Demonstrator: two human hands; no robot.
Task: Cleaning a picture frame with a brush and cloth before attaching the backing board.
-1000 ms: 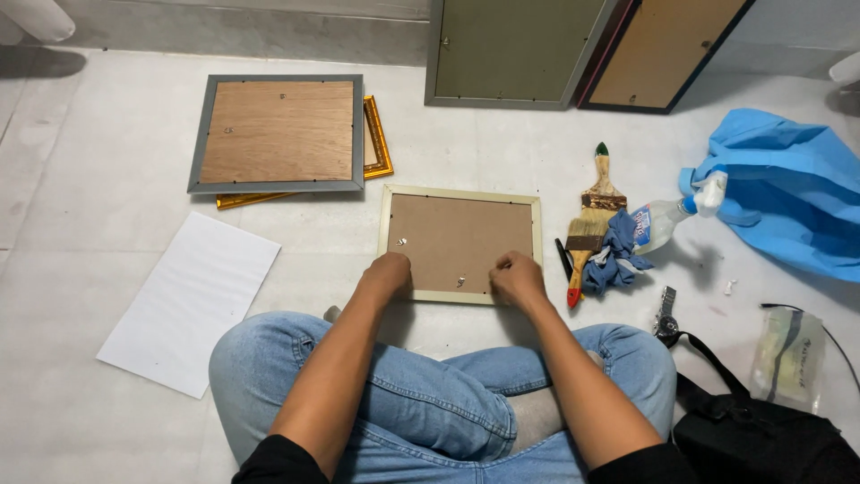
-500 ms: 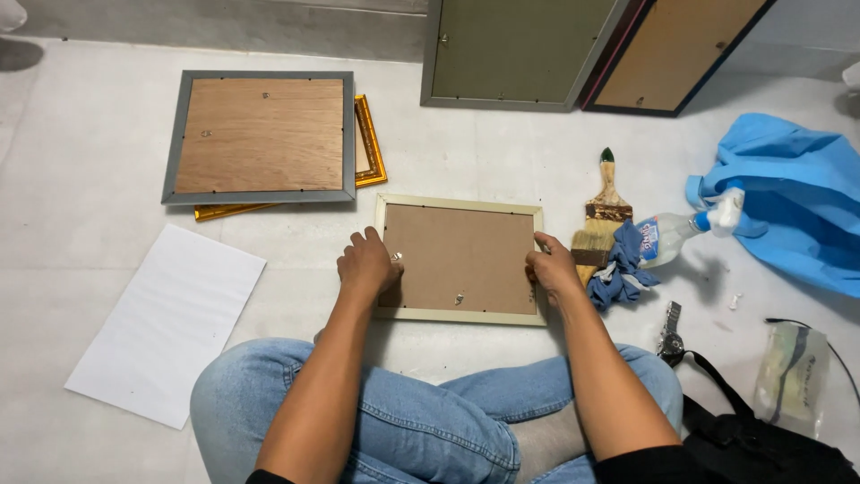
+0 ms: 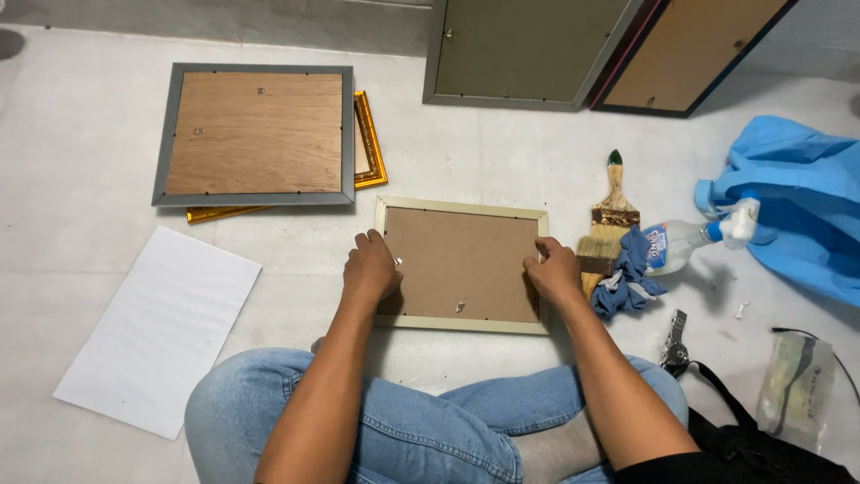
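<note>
A cream picture frame point(image 3: 461, 263) lies face down on the floor in front of my crossed legs, its brown backing board up. My left hand point(image 3: 370, 269) rests on the frame's left edge, fingers curled at a small metal tab. On the opposite edge sits my right hand point(image 3: 554, 271), fingers pressing the rim. Both hands touch the frame without lifting it.
A grey frame with a wooden back point(image 3: 254, 134) lies on a gold frame point(image 3: 366, 148) at far left. A white sheet point(image 3: 161, 327) is near left. A paintbrush point(image 3: 607, 224), blue cloth point(image 3: 627, 273), spray bottle point(image 3: 694, 237), blue fabric point(image 3: 797, 202), pliers point(image 3: 674, 341) and a bag point(image 3: 797, 385) are right. Two frames point(image 3: 528, 49) lean on the wall.
My hands have moved from the frame's near edge out to its left and right sides. The view has shifted slightly.
</note>
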